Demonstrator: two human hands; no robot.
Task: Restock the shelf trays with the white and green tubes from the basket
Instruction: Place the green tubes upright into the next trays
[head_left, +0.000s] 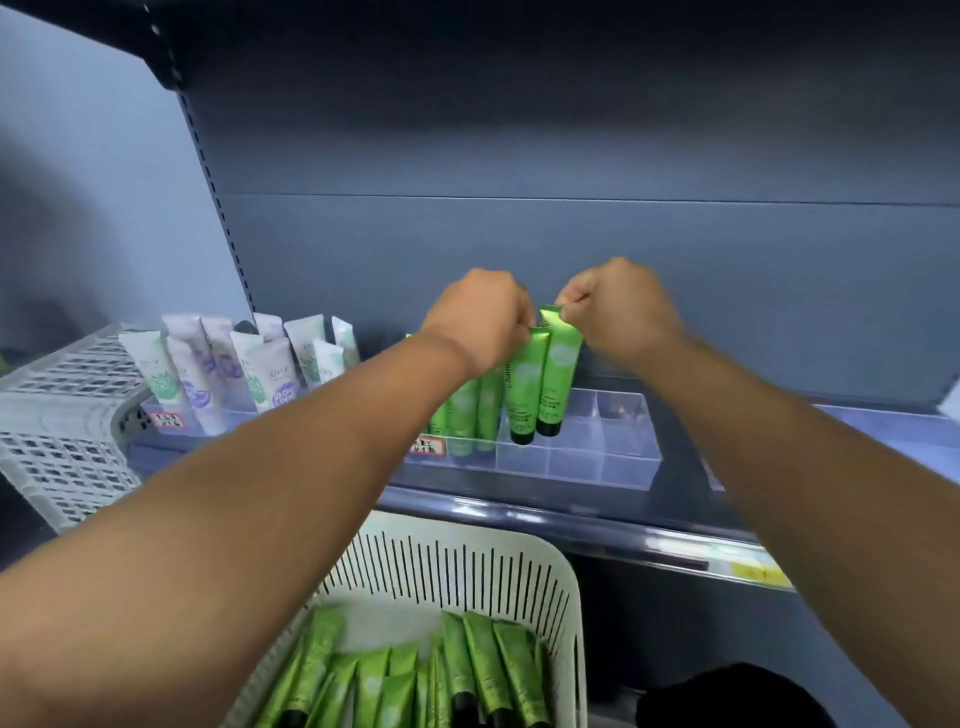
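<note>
both hands are up at the clear divided tray (602, 462) on the shelf. your left hand (480, 317) has its fingers curled tight on the crimped top of one green tube (527, 387); your right hand (621, 309) pinches the top of the second green tube (558, 376) just right of it. both tubes hang near upright, long axis vertical with a slight lean, black caps down, directly below your fingers. the caps sit at a tray cell just right of the filled green row (465, 415). can't tell if they're fully seated. so the move is straight down along the tube axis, each hand already on its own tube. cells further right of those in the tray are unfilled. white tubes (249, 364) stand well left of the tray. the basket (467, 566) sits below the shelf edge, holding many more green tubes (415, 675).
</note>
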